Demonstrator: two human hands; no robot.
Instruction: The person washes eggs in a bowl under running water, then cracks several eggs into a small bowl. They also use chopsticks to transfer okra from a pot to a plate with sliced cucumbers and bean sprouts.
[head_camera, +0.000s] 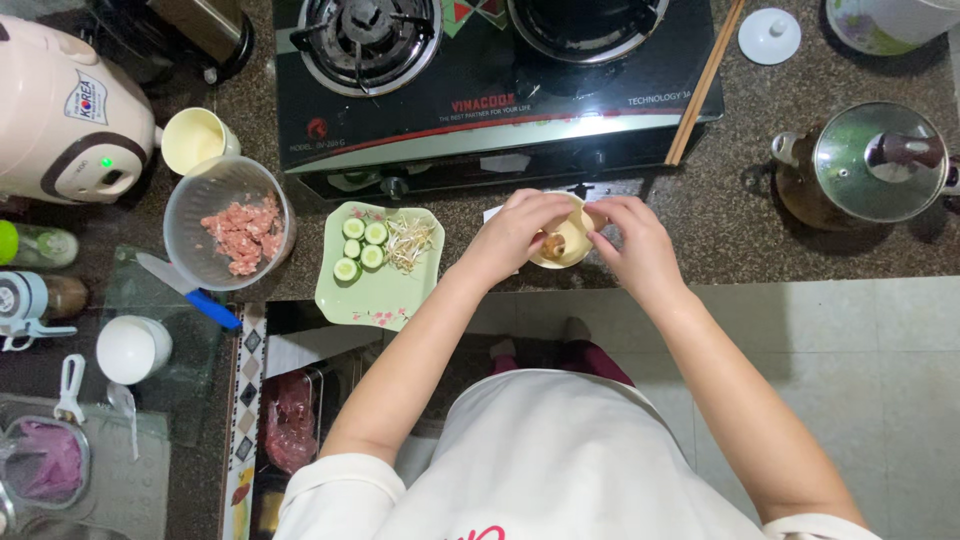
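- Speckled dark stone bench (760, 230) runs across the upper half of the view, with a black two-burner gas stove (500, 90) at twelve o'clock.
- Both hands meet over a small pale yellow round bowl (566, 243) at the bench's front edge, just below the stove.
- Left hand (515, 235) curls over the bowl's nine o'clock rim, fingers pinching a small brownish piece, possibly a mushroom, too small to tell.
- Right hand (630, 245) grips the bowl's three o'clock rim.
- Light green square plate (375, 290) with cucumber slices and pale sprouts lies at nine o'clock of the bowl.
- Clear round plastic tub of pink minced meat (230, 225) sits further out at nine o'clock.
- Wooden chopsticks (705, 85) lean on the stove's right edge.
- Glass-lidded pot (870, 165) stands at three o'clock.
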